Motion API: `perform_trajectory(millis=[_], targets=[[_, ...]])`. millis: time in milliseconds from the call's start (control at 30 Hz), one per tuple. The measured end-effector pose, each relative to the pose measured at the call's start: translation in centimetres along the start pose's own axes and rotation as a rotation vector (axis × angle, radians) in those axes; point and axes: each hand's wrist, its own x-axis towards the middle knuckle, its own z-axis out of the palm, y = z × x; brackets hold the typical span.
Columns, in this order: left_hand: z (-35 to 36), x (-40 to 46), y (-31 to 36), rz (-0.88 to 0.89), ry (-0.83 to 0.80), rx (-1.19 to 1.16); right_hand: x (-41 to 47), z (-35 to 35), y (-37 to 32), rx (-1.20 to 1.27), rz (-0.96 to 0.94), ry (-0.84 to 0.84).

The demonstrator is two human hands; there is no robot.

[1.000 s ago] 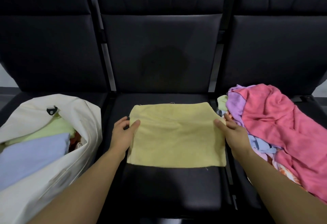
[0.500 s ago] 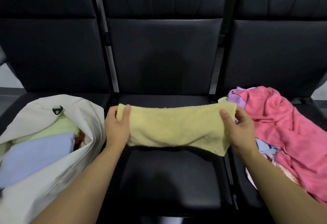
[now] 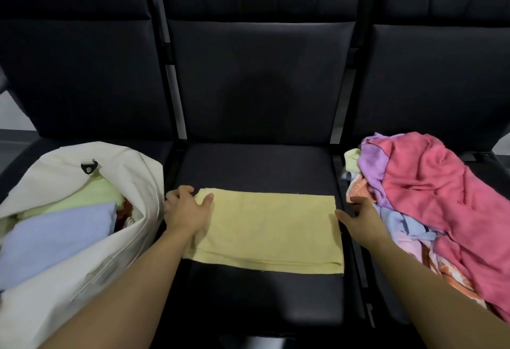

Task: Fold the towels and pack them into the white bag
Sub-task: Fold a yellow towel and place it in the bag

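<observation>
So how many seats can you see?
3: the left seat holds the white bag, the middle seat the yellow towel, the right seat the towel pile.

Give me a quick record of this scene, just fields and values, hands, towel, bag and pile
yellow towel: folded, flat on middle seat
left hand: thumb resting on towel's left end
right hand: at towel's right edge, grip unclear
white bag: open on left seat, blue towel on top
unfolded pile: right seat, pink towel uppermost
</observation>
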Motion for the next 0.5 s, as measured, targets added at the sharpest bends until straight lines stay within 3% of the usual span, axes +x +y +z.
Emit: perform_trajectory(millis=[67,133,233,300,367,500], targets=[[0.2,-0.4,0.3,0.093,-0.013,0.108,0.1,-0.1,-0.1,-0.076,-0.085,0.015],[0.5,-1.4,1.2,0.172,-0.127,0.085,0.2,0.5,-0.5,-0.166,-0.24,-0.025],[1.7,-3.1,1.9,0.176,-0.536,0.047,-0.2,2.2,-1.4,-0.346,-0.423,-0.221],[2.7,-3.8,2.2,0.162,-0.716,0.135,-1.0,3.3,-1.7,-0.443,-0.438,-0.396],[3.1,-4.1,2.6,0.2,-0.695,0.273,-1.6,4.0,-1.8,-0.57,-0.401,-0.519],[4.0,-3.8,3.0,0.269,-0.49,0.414,-2.4,4.2,-3.1,-0.811,-0.351,-0.516]])
